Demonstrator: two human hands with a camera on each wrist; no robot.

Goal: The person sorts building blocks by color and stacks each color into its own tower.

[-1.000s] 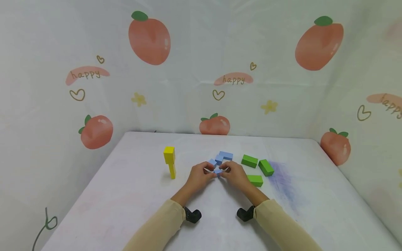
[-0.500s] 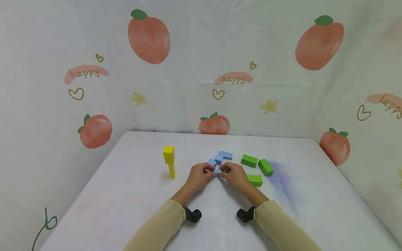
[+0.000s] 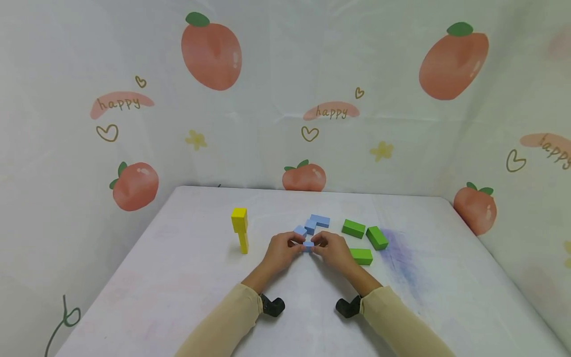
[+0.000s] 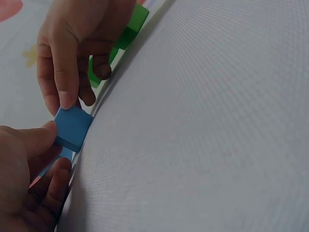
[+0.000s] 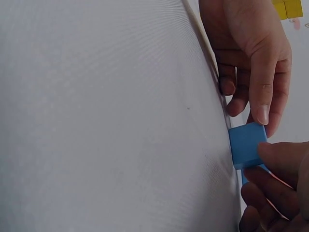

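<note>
Left hand [image 3: 281, 250] and right hand [image 3: 332, 249] both pinched one blue block [image 3: 308, 246] between thumbs and fingers — near middle of worktop [image 3: 308, 327]. Couldn't tell if block sat down or hung just above. Three more blue blocks [image 3: 310, 226] lay behind it. Yellow tower [image 3: 239, 219] stood upright at left, fat top over thin leg — looked done. Three green blocks [image 3: 377, 238] lay loose at right, no hand holding them. Blue seemed half-way, green not begun.
</note>
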